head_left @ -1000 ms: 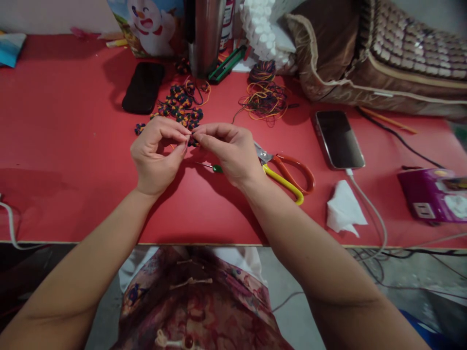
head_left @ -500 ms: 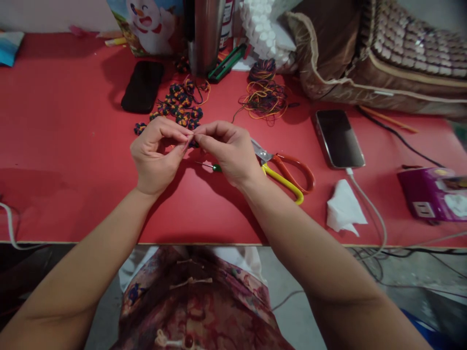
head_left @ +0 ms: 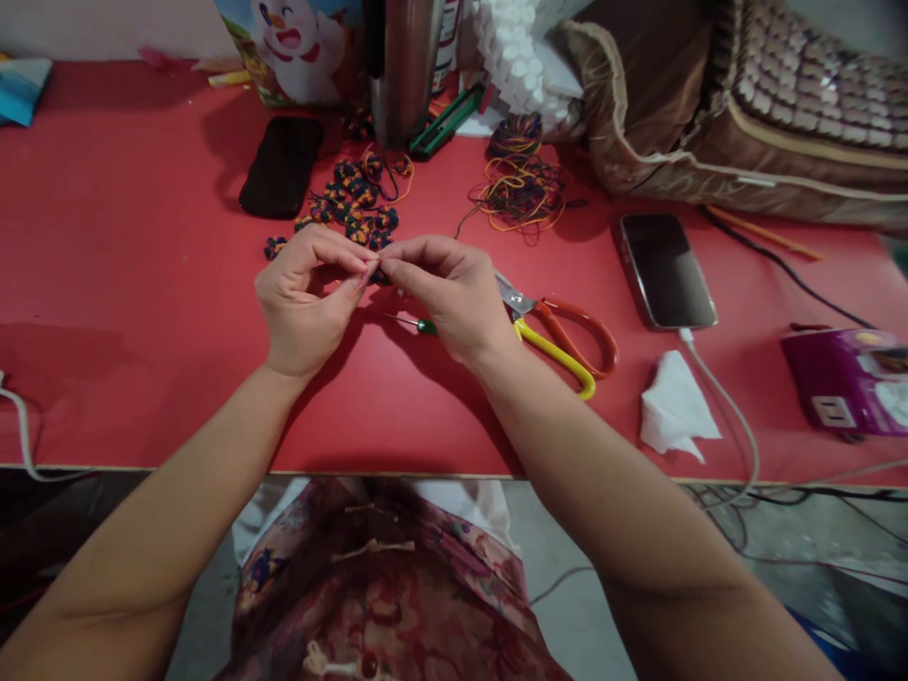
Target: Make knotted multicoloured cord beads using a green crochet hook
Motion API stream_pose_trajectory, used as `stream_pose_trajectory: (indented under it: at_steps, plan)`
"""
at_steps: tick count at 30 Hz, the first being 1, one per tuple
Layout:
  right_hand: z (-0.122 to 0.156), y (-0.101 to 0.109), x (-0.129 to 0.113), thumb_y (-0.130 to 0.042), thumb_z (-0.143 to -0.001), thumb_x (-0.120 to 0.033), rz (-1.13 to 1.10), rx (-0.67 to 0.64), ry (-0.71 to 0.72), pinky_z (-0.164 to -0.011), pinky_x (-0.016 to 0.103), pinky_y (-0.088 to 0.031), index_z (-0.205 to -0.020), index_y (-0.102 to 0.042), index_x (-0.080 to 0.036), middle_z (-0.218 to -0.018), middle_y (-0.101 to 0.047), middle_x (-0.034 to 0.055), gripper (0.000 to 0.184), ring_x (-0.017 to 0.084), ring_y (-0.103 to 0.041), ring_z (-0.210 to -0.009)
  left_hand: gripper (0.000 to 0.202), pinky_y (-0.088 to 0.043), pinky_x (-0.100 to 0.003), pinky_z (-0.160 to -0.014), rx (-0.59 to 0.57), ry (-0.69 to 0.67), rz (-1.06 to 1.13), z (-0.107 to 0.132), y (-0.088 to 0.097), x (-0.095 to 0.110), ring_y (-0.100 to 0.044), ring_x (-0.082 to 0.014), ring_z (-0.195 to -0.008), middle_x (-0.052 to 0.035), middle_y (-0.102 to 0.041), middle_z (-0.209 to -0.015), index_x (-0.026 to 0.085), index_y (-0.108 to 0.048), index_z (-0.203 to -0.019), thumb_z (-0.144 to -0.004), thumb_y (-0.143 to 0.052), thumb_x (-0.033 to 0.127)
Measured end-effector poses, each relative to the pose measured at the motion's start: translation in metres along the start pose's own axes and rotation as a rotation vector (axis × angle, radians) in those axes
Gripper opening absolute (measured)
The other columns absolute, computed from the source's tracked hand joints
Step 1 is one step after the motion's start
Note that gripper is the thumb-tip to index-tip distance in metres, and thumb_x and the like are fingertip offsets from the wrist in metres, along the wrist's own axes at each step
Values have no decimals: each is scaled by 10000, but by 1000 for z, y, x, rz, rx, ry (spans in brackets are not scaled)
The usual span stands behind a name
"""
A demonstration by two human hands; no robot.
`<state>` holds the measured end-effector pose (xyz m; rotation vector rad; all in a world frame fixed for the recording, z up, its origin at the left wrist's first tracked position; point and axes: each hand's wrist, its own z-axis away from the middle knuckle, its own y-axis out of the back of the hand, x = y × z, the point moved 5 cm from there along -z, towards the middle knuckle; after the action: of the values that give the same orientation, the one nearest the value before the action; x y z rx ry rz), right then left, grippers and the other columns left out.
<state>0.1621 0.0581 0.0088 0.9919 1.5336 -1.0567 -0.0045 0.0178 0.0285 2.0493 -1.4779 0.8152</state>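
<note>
My left hand (head_left: 305, 303) and my right hand (head_left: 450, 293) meet fingertip to fingertip above the red table, both closed in a pinch. What they pinch is too small and too covered by the fingers to name. Just behind the fingers lies a pile of knotted cord pieces (head_left: 355, 194) in navy, orange and red. A thin-tipped tool with a green handle (head_left: 426, 326) lies under my right hand, its handle partly hidden. Scissors (head_left: 560, 331) with one orange and one yellow handle rest beside my right wrist, the blades partly covered by the hand.
A tangle of multicoloured cord (head_left: 521, 180) lies behind my right hand. Around it are a black phone (head_left: 280, 167), a steel flask (head_left: 404, 76), a green cutter (head_left: 446, 123), a charging phone (head_left: 668, 271), a crumpled tissue (head_left: 677, 407), a purple box (head_left: 844, 378) and a brown cushion (head_left: 638, 104).
The view has shifted slightly, so the table things sit a little further right. Both hands keep the same pinch, fingertips together.
</note>
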Motion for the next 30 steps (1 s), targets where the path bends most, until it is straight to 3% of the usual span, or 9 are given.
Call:
stream_pose_trajectory:
  at_steps: [4,6,10,13,18,24,30]
  plan:
    - [0,1,-5,-822,-912,-233,105,29,100,-896,335,-643,-862,-828,-228,-995,-818,32,50,180,-752,-951,260,-672,-302,-773,22,194,45,4,3,-13,-800,-142,-885,15,-817,-986,292,-823,-1056,-897,-1017,363]
    - [0,2,-8,-802,-907,-206,177,56,164,-932,348,-646,-845,-819,-233,-1051,-814,47,70,193,-757,-1011,338,-658,-291,-742,10,154,70,5,4,-14,-796,-129,-858,36,-814,-947,314,-839,-1122,-862,-1040,392]
    - [1,4,-11,-761,-912,-176,270,94,251,-942,366,-640,-833,-808,-243,-1068,-808,66,113,217,-752,-1079,316,-671,-353,-807,9,305,6,5,7,-25,-793,-162,-917,18,-829,-985,349,-844,-1136,-890,-1012,454]
    - [1,6,-9,-744,-914,-163,293,113,263,-938,374,-636,-820,-784,-245,-1060,-799,69,131,223,-747,-1081,384,-651,-367,-751,36,272,-5,3,9,-24,-771,-159,-848,22,-805,-908,334,-837,-1109,-838,-1040,515]
    - [1,8,-9,-737,-901,-170,296,136,304,-850,353,-629,-823,-770,-245,-1082,-761,80,114,217,-729,-1049,236,-671,-323,-792,51,336,16,4,10,-26,-772,-173,-856,-9,-841,-958,315,-876,-1037,-852,-1011,372]
    - [2,7,-9,-719,-892,-153,354,134,316,-817,347,-594,-795,-715,-254,-1059,-744,59,140,197,-697,-990,198,-687,-306,-845,34,355,23,5,13,-29,-786,-166,-847,-13,-863,-986,307,-900,-1031,-856,-981,258]
    - [1,9,-8,-700,-866,-139,401,145,348,-801,350,-559,-783,-688,-257,-1026,-747,54,145,197,-679,-969,287,-651,-240,-691,51,415,-7,7,14,-26,-764,-143,-736,2,-839,-841,295,-937,-1047,-811,-956,133]
